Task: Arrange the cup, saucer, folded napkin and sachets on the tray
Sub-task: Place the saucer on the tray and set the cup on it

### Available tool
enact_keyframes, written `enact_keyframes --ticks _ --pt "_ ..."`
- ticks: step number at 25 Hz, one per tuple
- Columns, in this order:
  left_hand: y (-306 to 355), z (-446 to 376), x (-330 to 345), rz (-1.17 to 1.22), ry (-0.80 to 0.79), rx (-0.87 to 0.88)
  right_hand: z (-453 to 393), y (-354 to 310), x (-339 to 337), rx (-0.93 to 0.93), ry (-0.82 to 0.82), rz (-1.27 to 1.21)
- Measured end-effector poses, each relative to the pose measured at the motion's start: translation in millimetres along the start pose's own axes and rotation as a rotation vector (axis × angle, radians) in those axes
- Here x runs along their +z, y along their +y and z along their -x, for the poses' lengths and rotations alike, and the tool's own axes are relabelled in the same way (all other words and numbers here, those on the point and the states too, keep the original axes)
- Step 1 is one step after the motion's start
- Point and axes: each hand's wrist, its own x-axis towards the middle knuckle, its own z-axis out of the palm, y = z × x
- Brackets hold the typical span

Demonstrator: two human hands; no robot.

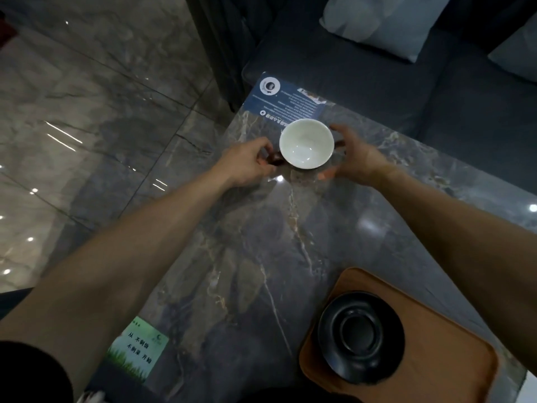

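From the head camera, you are reaching both arms out across the marble table (290,257) toward its far end, where the white-lined cup (306,143) is standing upright. Your left hand (248,162) is pinching the cup's dark handle (276,159), fingers curled closed around it. Your right hand (353,158) is cupping the other side with the fingers spread and bent; whether they are actually touching the cup wall, I cannot tell. Whether the cup is resting on the table or just lifted off it is also unclear from here.

The cup is sitting well apart from the wooden tray (436,359), which is lying at the near right corner of the table. The black saucer (360,335) is already lying on the near-left part of the tray, its ringed centre bare and waiting. So I am judging that one item is placed and the cup is the step in hand: you are about to be carrying it back and setting it in the saucer's ring.

No folded napkin and no sachets are showing anywhere in this view, so those are still left to do. A blue printed card (287,100) is lying just behind the cup, and a green card (136,349) is sitting at the near left edge.
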Motion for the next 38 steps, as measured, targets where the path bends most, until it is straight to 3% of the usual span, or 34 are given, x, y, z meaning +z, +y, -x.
enact_keyframes --ticks 16,25,38 --pt "12.1 20.9 12.0 0.036 0.111 0.043 24.9 9.2 26.9 -0.037 0.132 -0.24" --pt "39.2 71.3 39.7 0.159 0.151 0.143 118.9 22.9 37.0 -0.081 0.294 -0.366" --pt "81.1 154.9 115.4 0.246 0.013 0.268 269.1 65.4 71.2 0.024 0.47 -0.421"
